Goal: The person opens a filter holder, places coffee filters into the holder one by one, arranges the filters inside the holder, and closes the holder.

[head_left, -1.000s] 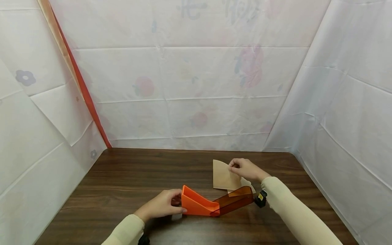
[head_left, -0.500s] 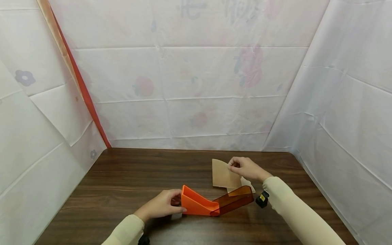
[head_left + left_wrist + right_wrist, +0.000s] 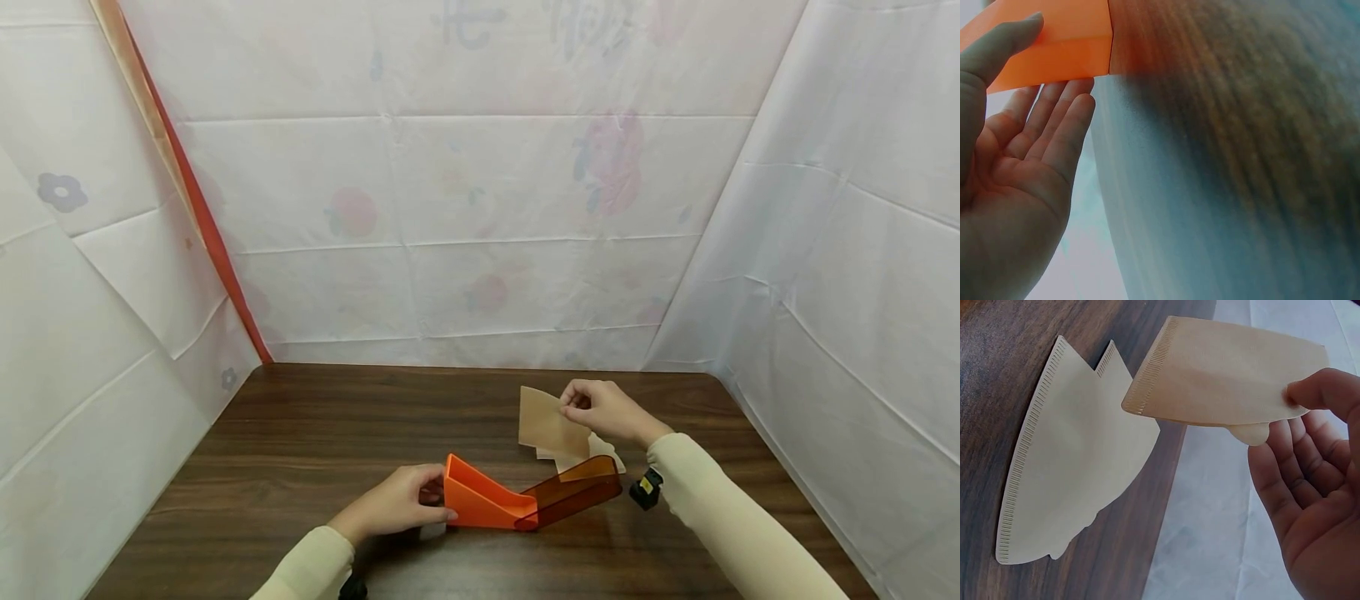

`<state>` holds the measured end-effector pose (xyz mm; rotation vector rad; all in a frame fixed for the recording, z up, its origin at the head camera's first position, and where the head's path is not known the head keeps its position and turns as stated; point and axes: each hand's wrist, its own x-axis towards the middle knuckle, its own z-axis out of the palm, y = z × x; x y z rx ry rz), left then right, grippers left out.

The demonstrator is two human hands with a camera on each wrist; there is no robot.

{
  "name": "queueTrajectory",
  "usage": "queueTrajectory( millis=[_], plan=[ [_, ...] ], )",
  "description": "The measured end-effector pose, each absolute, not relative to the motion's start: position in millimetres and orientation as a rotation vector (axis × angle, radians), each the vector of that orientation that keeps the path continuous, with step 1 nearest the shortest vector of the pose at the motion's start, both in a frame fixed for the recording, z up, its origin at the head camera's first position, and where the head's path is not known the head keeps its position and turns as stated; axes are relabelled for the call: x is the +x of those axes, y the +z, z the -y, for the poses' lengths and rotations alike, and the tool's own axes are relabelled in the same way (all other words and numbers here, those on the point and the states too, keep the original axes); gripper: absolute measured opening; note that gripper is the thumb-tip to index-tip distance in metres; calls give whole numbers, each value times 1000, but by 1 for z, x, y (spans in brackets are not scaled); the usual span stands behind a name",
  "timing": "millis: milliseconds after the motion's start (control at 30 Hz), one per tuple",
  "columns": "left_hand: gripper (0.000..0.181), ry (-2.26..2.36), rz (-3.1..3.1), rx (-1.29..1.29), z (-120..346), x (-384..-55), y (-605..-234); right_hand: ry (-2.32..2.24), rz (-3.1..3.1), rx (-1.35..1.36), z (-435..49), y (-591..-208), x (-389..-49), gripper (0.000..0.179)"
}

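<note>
My left hand (image 3: 397,500) holds the left end of an orange open-topped holder (image 3: 476,498), thumb on the near side and fingers behind. A see-through amber lid (image 3: 581,493) is swung out from the holder's right end. Above the table, my right hand (image 3: 611,414) pinches a tan paper coffee filter (image 3: 1222,372) by its edge, between thumb and fingers. More coffee filters (image 3: 1060,456) lie overlapped on the table beneath it, their crimped seams visible in the right wrist view. In the head view the amber lid covers part of them.
A dark wood-grain table (image 3: 322,425) bears everything. White printed sheeting (image 3: 465,183) rises behind the table and on both sides. A red strip (image 3: 213,242) runs down the back left corner.
The right hand has risen slightly, lifting the pinched coffee filter and showing more of the filters beneath. The left hand, holder and lid have stayed where they were.
</note>
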<state>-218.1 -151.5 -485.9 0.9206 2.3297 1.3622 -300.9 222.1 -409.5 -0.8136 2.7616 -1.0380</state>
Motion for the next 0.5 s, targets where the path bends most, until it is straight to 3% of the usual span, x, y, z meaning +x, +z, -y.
queueTrajectory(
  millis=[500],
  plan=[
    [31,1357,-2338,924,152,-219,-487,-1030,-2824,-907,-220,-381,-290,7]
  ],
)
